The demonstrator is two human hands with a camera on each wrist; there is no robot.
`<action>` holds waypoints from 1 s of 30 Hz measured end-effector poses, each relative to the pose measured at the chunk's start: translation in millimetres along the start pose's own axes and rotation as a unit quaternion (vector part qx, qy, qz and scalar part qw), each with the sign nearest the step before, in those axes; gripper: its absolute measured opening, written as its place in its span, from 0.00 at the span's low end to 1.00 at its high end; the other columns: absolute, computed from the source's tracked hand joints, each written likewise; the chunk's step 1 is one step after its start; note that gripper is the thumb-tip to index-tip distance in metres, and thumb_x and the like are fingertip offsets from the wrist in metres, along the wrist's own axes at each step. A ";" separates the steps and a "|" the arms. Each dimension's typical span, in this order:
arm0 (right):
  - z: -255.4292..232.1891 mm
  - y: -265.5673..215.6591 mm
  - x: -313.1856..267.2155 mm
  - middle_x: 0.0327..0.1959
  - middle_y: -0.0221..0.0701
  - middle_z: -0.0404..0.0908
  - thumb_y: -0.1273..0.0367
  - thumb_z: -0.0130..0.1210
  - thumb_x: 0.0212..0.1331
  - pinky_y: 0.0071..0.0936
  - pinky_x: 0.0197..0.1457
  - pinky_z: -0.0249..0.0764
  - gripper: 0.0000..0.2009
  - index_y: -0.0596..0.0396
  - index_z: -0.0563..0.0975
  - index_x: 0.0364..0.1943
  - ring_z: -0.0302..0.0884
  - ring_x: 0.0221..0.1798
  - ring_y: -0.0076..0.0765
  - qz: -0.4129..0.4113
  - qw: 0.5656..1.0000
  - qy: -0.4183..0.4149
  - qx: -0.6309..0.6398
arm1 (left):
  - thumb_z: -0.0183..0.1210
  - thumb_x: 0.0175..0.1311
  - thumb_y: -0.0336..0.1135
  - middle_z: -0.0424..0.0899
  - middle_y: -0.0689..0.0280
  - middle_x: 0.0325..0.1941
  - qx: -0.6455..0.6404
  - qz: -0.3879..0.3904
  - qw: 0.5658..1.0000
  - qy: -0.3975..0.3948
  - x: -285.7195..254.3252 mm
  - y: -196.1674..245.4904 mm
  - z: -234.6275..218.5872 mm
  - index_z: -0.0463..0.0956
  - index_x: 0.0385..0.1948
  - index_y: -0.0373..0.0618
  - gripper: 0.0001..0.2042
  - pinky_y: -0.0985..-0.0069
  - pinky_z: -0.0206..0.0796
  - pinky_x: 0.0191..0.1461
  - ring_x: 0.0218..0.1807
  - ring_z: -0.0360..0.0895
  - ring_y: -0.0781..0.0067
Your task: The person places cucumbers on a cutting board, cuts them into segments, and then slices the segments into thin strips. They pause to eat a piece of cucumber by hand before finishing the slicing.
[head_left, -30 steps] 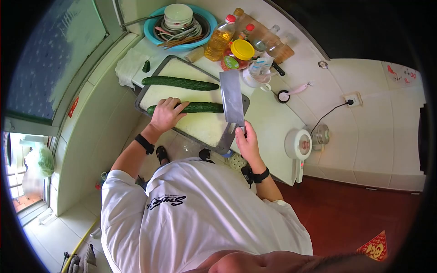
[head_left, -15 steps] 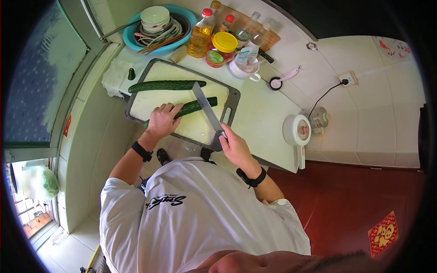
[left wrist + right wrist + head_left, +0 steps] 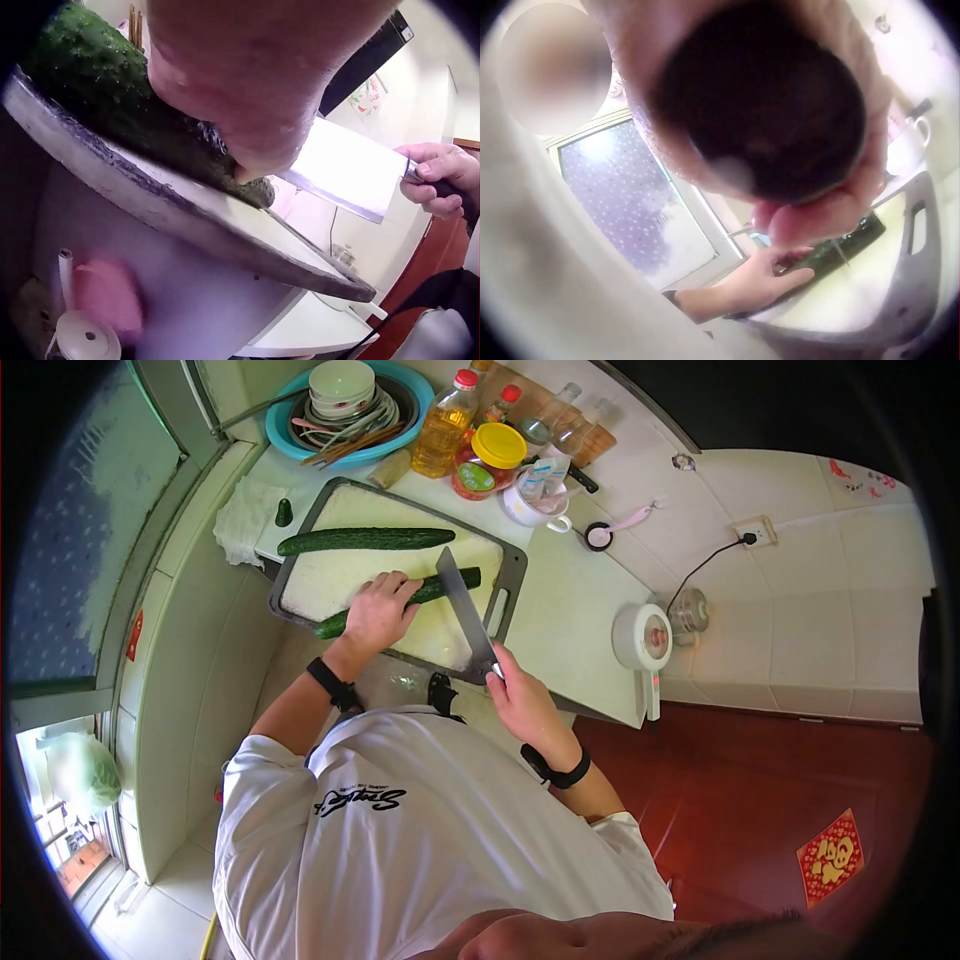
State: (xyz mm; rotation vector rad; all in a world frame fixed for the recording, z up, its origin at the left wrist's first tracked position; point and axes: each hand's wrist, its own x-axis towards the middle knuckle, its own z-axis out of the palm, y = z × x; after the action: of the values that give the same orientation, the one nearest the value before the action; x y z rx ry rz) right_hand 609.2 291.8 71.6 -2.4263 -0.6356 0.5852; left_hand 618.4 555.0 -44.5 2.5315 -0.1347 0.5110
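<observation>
A long cucumber (image 3: 333, 625) lies slanted on the cutting board (image 3: 413, 516), gripped near its middle by my left hand (image 3: 378, 617). My right hand (image 3: 522, 696) holds the cleaver (image 3: 466, 610) by its handle; the blade crosses the cucumber to the right of my left fingers. Whether the edge has entered the cucumber cannot be told. In the left wrist view the cleaver (image 3: 351, 166) stands beside the cucumber (image 3: 97, 82), my right hand (image 3: 442, 180) round its handle. A second whole cucumber (image 3: 366, 540) lies behind, along the board's far side.
A short cucumber end (image 3: 284, 512) sits on the counter by a white cloth (image 3: 243, 522). Behind the board stand a blue basin (image 3: 282, 432) of dishes, an oil bottle (image 3: 442, 430), a yellow-lidded jar (image 3: 497, 447) and a cup (image 3: 532, 508). A white pot (image 3: 641, 637) is at the right.
The cleaver has swung from beyond the cucumber's right end to lie across it, in my right hand. The held cucumber has turned to a slant, with my left hand still on it.
</observation>
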 end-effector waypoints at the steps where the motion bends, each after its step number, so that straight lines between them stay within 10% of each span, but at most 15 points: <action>1: 2.3 0.4 -0.7 0.38 0.53 0.80 0.66 0.47 0.69 0.46 0.44 0.73 0.23 0.59 0.61 0.66 0.79 0.41 0.61 0.003 1.000 0.005 -0.008 | 0.66 0.54 0.34 0.77 0.63 0.44 -0.004 -0.001 1.000 -0.003 0.2 -0.2 -0.5 0.78 0.47 0.48 0.17 0.63 0.72 0.51 0.48 0.77 0.60; 30: -9.7 5.5 -4.8 0.34 0.48 0.78 0.67 0.47 0.70 0.42 0.42 0.73 0.22 0.56 0.62 0.65 0.79 0.37 0.55 0.006 1.000 -0.010 -0.001 | 0.66 0.52 0.34 0.77 0.65 0.43 -0.014 -0.029 0.999 0.006 -1.7 4.8 0.8 0.79 0.45 0.50 0.17 0.65 0.71 0.50 0.49 0.76 0.62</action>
State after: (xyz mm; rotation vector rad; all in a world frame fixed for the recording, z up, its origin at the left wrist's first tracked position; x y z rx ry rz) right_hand 612.2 281.3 76.8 -2.4304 -0.6309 0.6141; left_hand 616.1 550.5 -43.4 2.4971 -0.0628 0.4977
